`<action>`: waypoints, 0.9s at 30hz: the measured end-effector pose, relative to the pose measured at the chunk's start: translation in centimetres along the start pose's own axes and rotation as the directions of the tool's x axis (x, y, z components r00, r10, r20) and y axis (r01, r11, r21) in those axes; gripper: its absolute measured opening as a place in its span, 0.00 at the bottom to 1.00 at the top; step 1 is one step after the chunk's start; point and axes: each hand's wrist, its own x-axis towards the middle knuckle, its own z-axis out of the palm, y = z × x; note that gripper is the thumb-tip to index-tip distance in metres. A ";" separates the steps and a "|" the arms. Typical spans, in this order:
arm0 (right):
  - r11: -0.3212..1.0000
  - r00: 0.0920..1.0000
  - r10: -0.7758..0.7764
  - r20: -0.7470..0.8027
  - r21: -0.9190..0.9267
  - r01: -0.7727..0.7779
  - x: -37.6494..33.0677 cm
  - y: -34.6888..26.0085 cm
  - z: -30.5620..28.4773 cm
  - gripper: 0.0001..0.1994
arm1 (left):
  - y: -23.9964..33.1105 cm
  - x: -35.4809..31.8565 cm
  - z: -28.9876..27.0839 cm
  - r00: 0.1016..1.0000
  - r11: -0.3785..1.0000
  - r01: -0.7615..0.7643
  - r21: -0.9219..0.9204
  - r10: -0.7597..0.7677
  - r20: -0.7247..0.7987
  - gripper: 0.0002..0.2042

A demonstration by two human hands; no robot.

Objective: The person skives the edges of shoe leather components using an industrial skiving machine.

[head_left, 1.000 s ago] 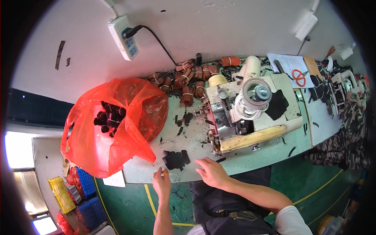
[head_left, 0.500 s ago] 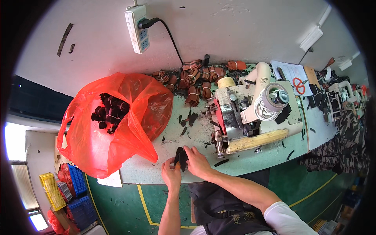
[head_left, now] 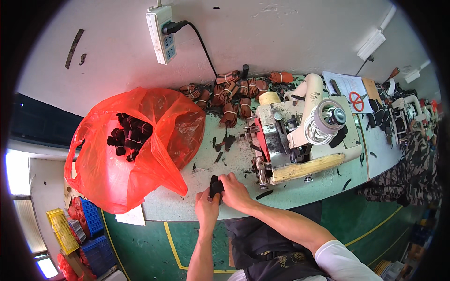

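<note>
Near the table's front edge, my two hands hold a small black bundle of what looks like fabric or leather pieces (head_left: pixel 215 185) between them. Its lower end is gripped by my left hand (head_left: pixel 206 205), thumb against its near side. My right hand (head_left: pixel 235 192) closes on the bundle's right side, fingers bent. Whether a band goes round it is too small to tell. To the left, a red translucent plastic bag (head_left: pixel 174 136) lies spread wide, with several banded black bundles (head_left: pixel 133 133) inside.
A cream-coloured machine (head_left: pixel 323 140) with a wooden bar (head_left: pixel 307 168) stands right of my hands. Brown banded bundles (head_left: pixel 229 89) lie by the wall. Black scraps litter the pale tabletop (head_left: pixel 206 159). Red-handled scissors (head_left: pixel 357 101) rest on paper. A power strip (head_left: pixel 161 37) hangs above.
The black bundle has turned more upright between my hands, and my fingers have shifted slightly around it. The whole view has moved a little; the bag and machine stay in place.
</note>
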 end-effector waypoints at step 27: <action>0.977 0.963 -0.045 -0.267 0.189 0.099 -1.0 2.1 1.5 0.13 | 1.2 0.6 1.5 0.999 0.995 -0.037 0.090 0.037 0.003 0.17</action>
